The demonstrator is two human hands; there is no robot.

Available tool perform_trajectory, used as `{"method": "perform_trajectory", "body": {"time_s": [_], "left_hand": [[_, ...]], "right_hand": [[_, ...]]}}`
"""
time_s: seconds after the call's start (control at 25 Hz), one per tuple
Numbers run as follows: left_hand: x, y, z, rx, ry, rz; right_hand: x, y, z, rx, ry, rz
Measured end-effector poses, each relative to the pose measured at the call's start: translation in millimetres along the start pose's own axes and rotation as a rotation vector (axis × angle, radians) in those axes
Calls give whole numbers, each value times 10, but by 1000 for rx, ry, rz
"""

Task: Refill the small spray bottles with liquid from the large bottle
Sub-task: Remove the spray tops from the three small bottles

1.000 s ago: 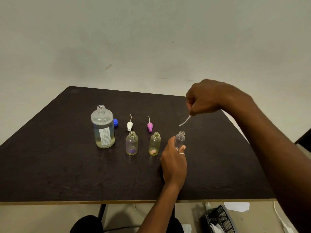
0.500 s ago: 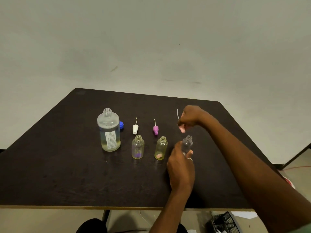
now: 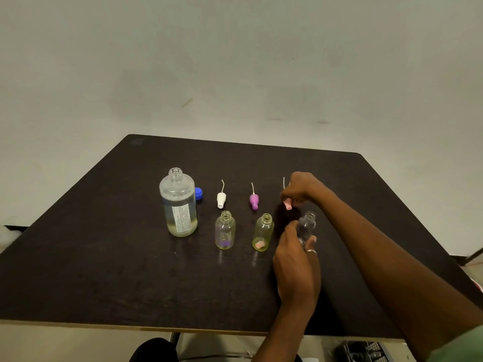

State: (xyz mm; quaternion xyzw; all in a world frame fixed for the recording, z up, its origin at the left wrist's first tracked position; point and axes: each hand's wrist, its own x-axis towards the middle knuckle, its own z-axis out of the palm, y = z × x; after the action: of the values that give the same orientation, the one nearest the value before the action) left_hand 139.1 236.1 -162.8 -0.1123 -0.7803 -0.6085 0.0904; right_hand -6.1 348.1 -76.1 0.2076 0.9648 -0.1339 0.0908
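Note:
The large clear bottle (image 3: 179, 205) stands uncapped at the left, holding pale liquid. To its right stand two open small bottles, one with a purple tint at its base (image 3: 225, 233) and one yellowish (image 3: 263, 232). My left hand (image 3: 296, 267) grips a third small clear bottle (image 3: 308, 226) upright on the table. My right hand (image 3: 300, 189) holds a pink spray head (image 3: 288, 205) low over the table behind that bottle, its thin tube pointing up. A white spray head (image 3: 221, 199) and a purple spray head (image 3: 254, 200) lie behind the other two bottles.
A blue cap (image 3: 199, 193) lies behind the large bottle. The dark table (image 3: 104, 257) has its front edge near me and a pale wall behind. A dark basket (image 3: 366, 351) sits on the floor at the lower right.
My right hand has come down from above the third bottle to the table behind it, carrying the pink spray head. The left hand stays on the small bottle.

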Motion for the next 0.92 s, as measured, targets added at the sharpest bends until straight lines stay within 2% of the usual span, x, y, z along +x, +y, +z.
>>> {"method": "perform_trajectory", "body": {"time_s": [0.92], "left_hand": [[1, 30, -19, 31, -24, -46]], "right_hand": [[-57, 12, 30, 46, 17, 15]]}}
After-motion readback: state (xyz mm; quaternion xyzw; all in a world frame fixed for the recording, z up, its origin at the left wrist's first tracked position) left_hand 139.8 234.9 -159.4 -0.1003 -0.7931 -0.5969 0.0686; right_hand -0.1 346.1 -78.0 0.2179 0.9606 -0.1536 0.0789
